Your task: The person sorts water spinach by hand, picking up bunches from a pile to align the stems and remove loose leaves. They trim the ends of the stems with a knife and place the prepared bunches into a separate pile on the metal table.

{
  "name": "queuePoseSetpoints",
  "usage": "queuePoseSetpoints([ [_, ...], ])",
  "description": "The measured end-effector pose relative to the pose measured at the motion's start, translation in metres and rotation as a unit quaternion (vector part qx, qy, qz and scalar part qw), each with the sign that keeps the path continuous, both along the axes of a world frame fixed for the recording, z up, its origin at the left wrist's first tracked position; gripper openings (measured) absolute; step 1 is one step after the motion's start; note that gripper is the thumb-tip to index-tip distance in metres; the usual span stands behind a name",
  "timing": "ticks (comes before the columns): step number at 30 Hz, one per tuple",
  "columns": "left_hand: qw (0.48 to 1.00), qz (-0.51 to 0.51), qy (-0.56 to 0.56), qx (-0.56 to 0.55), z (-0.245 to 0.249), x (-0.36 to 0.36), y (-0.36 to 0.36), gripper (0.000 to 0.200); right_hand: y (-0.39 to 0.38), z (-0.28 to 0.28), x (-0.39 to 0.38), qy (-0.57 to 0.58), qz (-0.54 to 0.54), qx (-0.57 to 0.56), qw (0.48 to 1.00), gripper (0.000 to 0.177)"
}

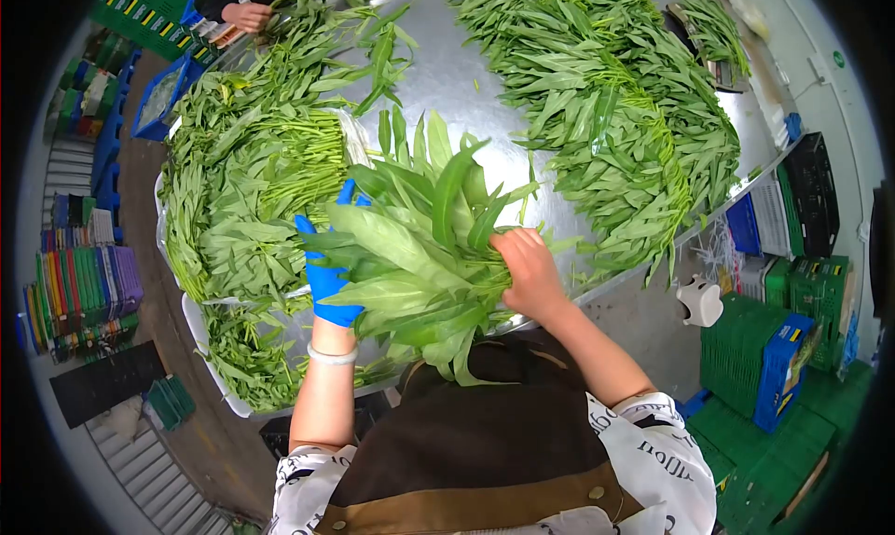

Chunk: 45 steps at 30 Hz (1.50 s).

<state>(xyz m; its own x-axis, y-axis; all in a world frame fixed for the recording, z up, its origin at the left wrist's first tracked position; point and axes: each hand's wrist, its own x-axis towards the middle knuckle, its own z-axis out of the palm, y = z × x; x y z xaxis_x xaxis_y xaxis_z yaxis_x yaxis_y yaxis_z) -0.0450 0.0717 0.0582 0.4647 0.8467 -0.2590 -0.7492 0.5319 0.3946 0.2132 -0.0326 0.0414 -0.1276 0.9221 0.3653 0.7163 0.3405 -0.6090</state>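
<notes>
A big bunch of long-leaved greens [410, 246] is held between my two hands over the near edge of the metal table [457, 78]. My left hand [328, 265], in a blue glove, supports the leaves from the left, its fingers partly behind them. My bare right hand [531, 272] is closed around the bunch's right side. Left of the bunch lies a pile of greens with stems facing right [303, 162]. A long heap of greens [625, 116] covers the table's right part.
Another person's hand [247, 16] touches greens at the far left. Blue crate [166, 97] and stacked coloured crates [89, 283] stand at left. Green crates [746, 353] and a white stool-like object [699, 302] are at right. A small pile of greens [252, 353] lies near left.
</notes>
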Motion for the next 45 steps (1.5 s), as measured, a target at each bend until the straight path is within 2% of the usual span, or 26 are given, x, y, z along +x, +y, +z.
queuePoseSetpoints([
  [4, 0.994, 0.056, 0.090, -0.029, 0.010, -0.002, 0.004, 0.079, 0.004, 0.000, 0.002, 0.004, -0.002, -0.004, 1.000, 0.059],
  [8, 0.986, 0.096, 0.133, -0.034, 0.015, -0.011, 0.012, 0.072, 0.008, 0.002, 0.004, 0.023, -0.021, -0.022, 0.999, 0.058],
  [9, 0.979, 0.114, 0.171, -0.018, 0.012, -0.013, 0.014, 0.063, 0.009, 0.003, 0.004, 0.029, -0.029, -0.026, 0.999, 0.057],
  [10, 0.954, 0.142, 0.262, 0.022, 0.008, -0.016, 0.013, 0.060, 0.010, 0.003, 0.004, 0.034, -0.037, -0.030, 0.998, 0.057],
  [12, 0.873, 0.192, 0.435, 0.104, -0.001, -0.018, 0.012, 0.054, 0.010, 0.003, 0.005, 0.041, -0.055, -0.060, 0.996, 0.056],
  [13, 0.843, 0.233, 0.476, 0.096, 0.006, -0.012, 0.010, 0.038, 0.010, 0.003, 0.005, 0.044, -0.065, -0.075, 0.994, 0.056],
  [16, 0.792, 0.250, 0.519, 0.202, 0.018, -0.007, -0.006, 0.023, 0.011, 0.007, 0.004, 0.047, -0.092, -0.107, 0.989, 0.056],
  [17, 0.783, 0.241, 0.530, 0.220, 0.027, -0.001, -0.012, 0.012, 0.011, 0.007, 0.004, 0.047, -0.093, -0.116, 0.988, 0.055],
  [20, 0.700, 0.124, 0.579, 0.400, 0.043, 0.020, -0.026, 0.018, 0.013, 0.009, 0.004, 0.052, -0.099, -0.130, 0.985, 0.053],
  [21, 0.690, 0.091, 0.592, 0.407, 0.049, 0.028, -0.031, 0.026, 0.014, 0.011, 0.003, 0.058, -0.101, -0.127, 0.985, 0.053],
  [25, 0.564, 0.017, 0.659, 0.498, 0.048, 0.040, -0.040, 0.030, 0.013, 0.011, 0.002, 0.075, -0.115, -0.150, 0.979, 0.050],
  [28, 0.438, 0.053, 0.686, 0.578, 0.051, 0.042, -0.044, 0.030, 0.011, 0.008, 0.002, 0.066, -0.123, -0.185, 0.973, 0.048],
  [32, 0.303, 0.020, 0.681, 0.667, 0.057, 0.038, -0.045, 0.036, 0.009, 0.006, 0.001, 0.033, -0.126, -0.185, 0.974, 0.044],
  [34, 0.302, 0.038, 0.689, 0.658, 0.057, 0.038, -0.049, 0.040, 0.008, 0.002, 0.001, -0.005, -0.129, -0.162, 0.978, 0.043],
  [36, 0.305, 0.063, 0.695, 0.648, 0.063, 0.040, -0.051, 0.039, 0.008, 0.003, 0.002, -0.040, -0.133, -0.185, 0.973, 0.048],
  [39, 0.418, 0.139, 0.692, 0.571, 0.066, 0.040, -0.054, 0.031, 0.010, 0.006, 0.003, -0.057, -0.147, -0.193, 0.969, 0.051],
  [42, 0.633, -0.081, 0.527, 0.562, 0.042, 0.028, -0.069, 0.021, 0.016, 0.007, -0.002, -0.020, -0.167, -0.173, 0.970, 0.052],
  [44, 0.707, -0.318, 0.476, 0.415, 0.021, 0.047, -0.076, 0.030, 0.022, 0.009, -0.009, 0.008, -0.171, -0.171, 0.970, 0.055],
  [45, 0.783, -0.288, 0.442, 0.330, 0.008, 0.061, -0.084, 0.031, 0.024, 0.011, -0.014, 0.019, -0.170, -0.178, 0.969, 0.059],
])
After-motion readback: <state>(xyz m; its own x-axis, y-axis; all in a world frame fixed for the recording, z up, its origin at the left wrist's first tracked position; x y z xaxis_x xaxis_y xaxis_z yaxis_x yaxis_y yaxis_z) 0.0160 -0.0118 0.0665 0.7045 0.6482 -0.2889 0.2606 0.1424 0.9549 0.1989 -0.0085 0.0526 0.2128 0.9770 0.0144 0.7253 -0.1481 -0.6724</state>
